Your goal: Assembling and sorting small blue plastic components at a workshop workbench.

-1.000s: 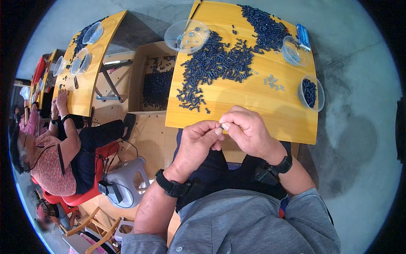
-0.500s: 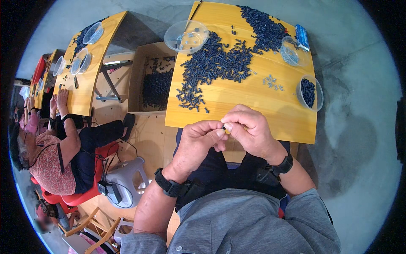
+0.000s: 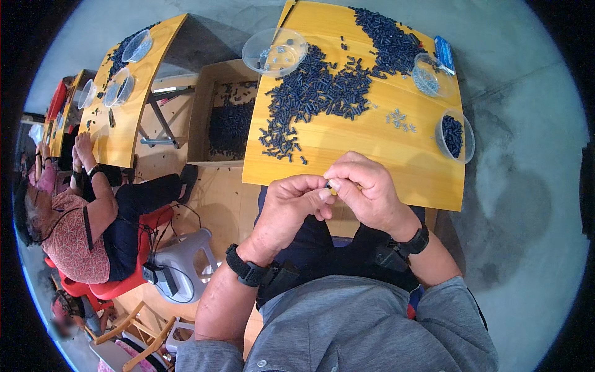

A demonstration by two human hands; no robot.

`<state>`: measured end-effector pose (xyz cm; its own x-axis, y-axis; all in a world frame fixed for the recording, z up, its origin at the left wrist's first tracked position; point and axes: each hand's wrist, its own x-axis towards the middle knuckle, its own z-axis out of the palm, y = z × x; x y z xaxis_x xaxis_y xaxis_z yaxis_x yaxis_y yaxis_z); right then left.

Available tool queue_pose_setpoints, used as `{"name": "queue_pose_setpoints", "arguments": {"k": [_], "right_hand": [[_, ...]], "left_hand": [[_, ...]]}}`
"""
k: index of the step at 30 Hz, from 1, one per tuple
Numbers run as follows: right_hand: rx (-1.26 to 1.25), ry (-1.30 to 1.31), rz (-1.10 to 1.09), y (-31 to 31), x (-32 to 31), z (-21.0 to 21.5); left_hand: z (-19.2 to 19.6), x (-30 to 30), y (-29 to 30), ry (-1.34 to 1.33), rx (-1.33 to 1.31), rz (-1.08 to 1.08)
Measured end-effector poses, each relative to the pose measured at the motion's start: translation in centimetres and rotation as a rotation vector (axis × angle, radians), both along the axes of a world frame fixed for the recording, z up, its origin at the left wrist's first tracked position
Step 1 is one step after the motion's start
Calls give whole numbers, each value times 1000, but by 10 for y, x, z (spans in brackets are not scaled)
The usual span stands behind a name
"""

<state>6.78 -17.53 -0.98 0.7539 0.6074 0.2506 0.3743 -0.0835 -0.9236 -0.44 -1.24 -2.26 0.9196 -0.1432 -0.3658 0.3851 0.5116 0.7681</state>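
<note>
My left hand [image 3: 290, 208] and my right hand [image 3: 365, 191] meet fingertip to fingertip just in front of the near edge of the yellow wooden table [image 3: 347, 149]. Between the fingers of both hands sits a small dark part [image 3: 329, 183], mostly hidden. A wide heap of small dark cylindrical pieces [image 3: 322, 93] covers the table's far half. A few small metal bits [image 3: 398, 119] lie to the right of the heap. Both wrists wear black bands.
A clear round dish [image 3: 274, 51] stands at the far left, a clear cup [image 3: 427, 73] and a cup of dark pieces [image 3: 454, 134] at the right, a blue packet [image 3: 444, 53] beyond. A wooden crate [image 3: 228, 118] holds more pieces. Another person [image 3: 74, 217] sits at the left table [image 3: 127, 93].
My hands have stayed together at the table's near edge, with only small shifts of the fingers around the part.
</note>
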Motion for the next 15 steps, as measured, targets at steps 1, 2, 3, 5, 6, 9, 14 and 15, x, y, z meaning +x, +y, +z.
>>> {"name": "queue_pose_setpoints", "arguments": {"k": [1, 2, 3, 5, 6, 9, 14, 15], "right_hand": [[2, -48, 12, 0, 0, 0], [2, -48, 12, 0, 0, -1], [1, -56, 15, 0, 0, -2], [1, -65, 17, 2, -1, -1], [35, 57, -32, 4, -5, 1], [89, 195, -83, 4, -9, 2], [55, 61, -10, 1, -3, 4], [61, 36, -9, 0, -2, 3]], "left_hand": [[-1, 0, 0, 7, 10, 8], [-1, 0, 0, 13, 19, 17], [-1, 0, 0, 14, 19, 17], [1, 0, 0, 27, 32, 32], [0, 0, 0, 27, 32, 33], [0, 0, 0, 28, 34, 38], [2, 1, 0, 24, 11, 32], [2, 1, 0, 23, 11, 32]]}}
